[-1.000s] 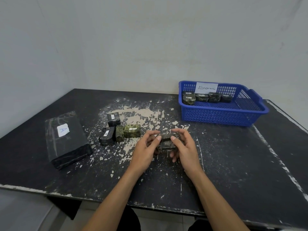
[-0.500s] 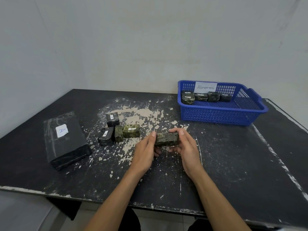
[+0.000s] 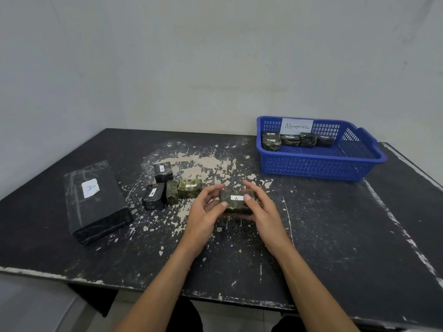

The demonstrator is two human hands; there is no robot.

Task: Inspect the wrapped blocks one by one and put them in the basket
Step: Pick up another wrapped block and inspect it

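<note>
A dark green wrapped block (image 3: 236,202) with a white "A" label facing up is held above the table's middle. My left hand (image 3: 206,213) grips its left end and my right hand (image 3: 262,212) grips its right end, thumbs on top. Several more wrapped blocks (image 3: 167,188) lie in a cluster on the table to the left. At the back right stands a blue basket (image 3: 318,164) labelled "Abnormal", with several wrapped blocks (image 3: 297,140) lined along its far wall.
A large black wrapped box (image 3: 96,204) with an "A" label lies at the table's left side. The black table (image 3: 335,236) has worn, flaking paint. A white wall runs behind it; the table's front edge is near me.
The block has been turned in my hands, so its white label now faces up. Both hands stayed in about the same place over the table's middle.
</note>
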